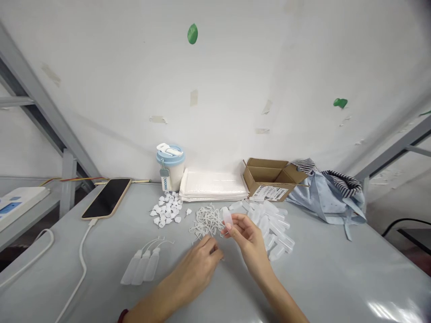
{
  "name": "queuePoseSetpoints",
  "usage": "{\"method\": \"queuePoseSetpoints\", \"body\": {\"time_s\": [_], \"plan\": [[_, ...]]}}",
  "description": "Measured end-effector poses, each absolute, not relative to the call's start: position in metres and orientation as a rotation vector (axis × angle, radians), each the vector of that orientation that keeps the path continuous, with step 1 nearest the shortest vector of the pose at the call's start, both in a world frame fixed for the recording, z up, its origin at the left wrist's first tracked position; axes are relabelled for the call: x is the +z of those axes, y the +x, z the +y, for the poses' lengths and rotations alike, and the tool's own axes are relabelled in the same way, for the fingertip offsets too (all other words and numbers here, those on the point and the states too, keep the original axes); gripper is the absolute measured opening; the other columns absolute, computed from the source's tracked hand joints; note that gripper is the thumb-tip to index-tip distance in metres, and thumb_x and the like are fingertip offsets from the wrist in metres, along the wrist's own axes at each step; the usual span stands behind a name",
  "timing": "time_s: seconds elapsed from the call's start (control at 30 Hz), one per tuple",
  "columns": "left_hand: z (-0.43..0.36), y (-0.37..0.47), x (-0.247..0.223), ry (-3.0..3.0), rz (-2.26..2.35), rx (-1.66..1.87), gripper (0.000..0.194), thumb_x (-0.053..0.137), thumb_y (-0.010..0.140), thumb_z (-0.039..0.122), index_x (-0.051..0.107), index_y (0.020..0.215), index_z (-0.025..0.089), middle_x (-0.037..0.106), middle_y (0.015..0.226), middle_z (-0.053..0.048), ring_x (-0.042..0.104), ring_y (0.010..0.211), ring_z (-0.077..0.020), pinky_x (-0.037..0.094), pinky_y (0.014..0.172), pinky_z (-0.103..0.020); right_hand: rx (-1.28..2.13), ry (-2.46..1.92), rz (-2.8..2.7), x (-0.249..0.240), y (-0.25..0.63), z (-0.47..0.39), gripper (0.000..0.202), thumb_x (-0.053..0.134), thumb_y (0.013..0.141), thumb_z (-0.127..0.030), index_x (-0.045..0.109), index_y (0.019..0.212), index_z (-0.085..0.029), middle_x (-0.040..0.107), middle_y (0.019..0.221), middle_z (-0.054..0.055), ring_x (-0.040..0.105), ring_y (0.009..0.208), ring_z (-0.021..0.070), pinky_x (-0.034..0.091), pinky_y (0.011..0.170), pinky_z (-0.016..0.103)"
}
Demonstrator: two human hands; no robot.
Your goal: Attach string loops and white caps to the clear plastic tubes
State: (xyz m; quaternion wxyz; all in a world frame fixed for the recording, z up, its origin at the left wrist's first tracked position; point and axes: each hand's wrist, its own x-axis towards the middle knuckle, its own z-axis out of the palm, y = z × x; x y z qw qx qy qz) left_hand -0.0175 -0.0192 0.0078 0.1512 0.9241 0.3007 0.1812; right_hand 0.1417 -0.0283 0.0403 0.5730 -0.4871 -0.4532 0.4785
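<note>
My right hand (247,237) pinches a small translucent bottle (227,216) between thumb and fingers, held upright over the table. Close beside it, my left hand (202,260) has its fingers curled together at the near edge of a pile of thin white tubes (207,220); what they hold, if anything, is hidden. Several small white caps (167,208) lie in a heap to the left of the tubes. On the right, behind my right hand, is a pile of translucent bottles (272,222). Bottles with caps and bent tubes (143,268) lie in a row on the left.
A phone (107,198) with a white cable (81,255) lies on the grey table (336,278) at the left. Along the wall stand a blue-lidded cup (173,172), a stack of white packets (213,185), an open cardboard box (269,179) and a light blue cloth bag (319,197).
</note>
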Motion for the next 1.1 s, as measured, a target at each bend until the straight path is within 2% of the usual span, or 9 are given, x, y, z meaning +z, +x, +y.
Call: {"method": "queuePoseSetpoints", "body": {"time_s": [0.13,0.23,0.3,0.67,0.93,1.1], "plan": [[-0.010,-0.031,0.021,2.587,0.803,0.829,0.026,0.039,0.092,0.007,0.062,0.095,0.018,0.061,0.082,-0.004,0.055,0.080,-0.0187,0.050,0.067,-0.030,1.128,-1.183,-1.166,0.041,0.143,-0.029,0.027,0.068,0.076,-0.039,0.059,0.091,-0.019,0.063,0.068,0.000,0.061,0.066,0.0160,0.048,0.067,0.029],[0.003,-0.048,0.031,2.557,0.838,1.132,0.027,0.037,0.092,0.006,0.060,0.098,0.018,0.064,0.085,-0.005,0.056,0.081,-0.0182,0.050,0.071,-0.031,1.152,-1.218,-1.261,0.044,0.143,-0.029,0.027,0.066,0.078,-0.040,0.059,0.091,-0.018,0.062,0.074,0.001,0.061,0.068,0.0163,0.047,0.068,0.030],[0.009,-0.057,0.036,2.562,0.915,1.207,0.026,0.038,0.093,0.007,0.061,0.097,0.018,0.063,0.086,-0.005,0.056,0.083,-0.0183,0.050,0.073,-0.031,1.194,-1.227,-1.343,0.045,0.142,-0.030,0.025,0.064,0.080,-0.040,0.060,0.092,-0.017,0.062,0.078,0.002,0.060,0.070,0.0161,0.047,0.069,0.030],[-0.003,-0.066,0.046,2.354,0.933,1.084,0.023,0.043,0.093,0.009,0.060,0.099,0.022,0.062,0.096,-0.003,0.060,0.087,-0.0133,0.049,0.076,-0.022,1.193,-1.338,-1.559,0.040,0.130,-0.035,0.026,0.059,0.082,-0.039,0.063,0.093,-0.016,0.061,0.073,0.003,0.057,0.069,0.0179,0.044,0.065,0.028],[-0.002,-0.065,0.039,2.311,1.084,1.221,0.011,0.052,0.087,0.011,0.056,0.088,0.021,0.064,0.081,0.002,0.063,0.071,-0.0107,0.050,0.067,-0.020,1.239,-1.271,-1.512,0.043,0.127,-0.037,0.022,0.059,0.082,-0.037,0.063,0.090,-0.017,0.060,0.071,0.001,0.057,0.068,0.0162,0.045,0.067,0.028],[-0.005,-0.061,0.044,2.242,1.003,1.168,0.019,0.052,0.085,0.009,0.058,0.096,0.024,0.066,0.083,0.004,0.064,0.068,-0.0087,0.051,0.065,-0.017,1.206,-1.268,-1.515,0.041,0.126,-0.038,0.021,0.057,0.084,-0.036,0.062,0.092,-0.018,0.060,0.074,0.001,0.058,0.068,0.0155,0.046,0.067,0.027]]}}
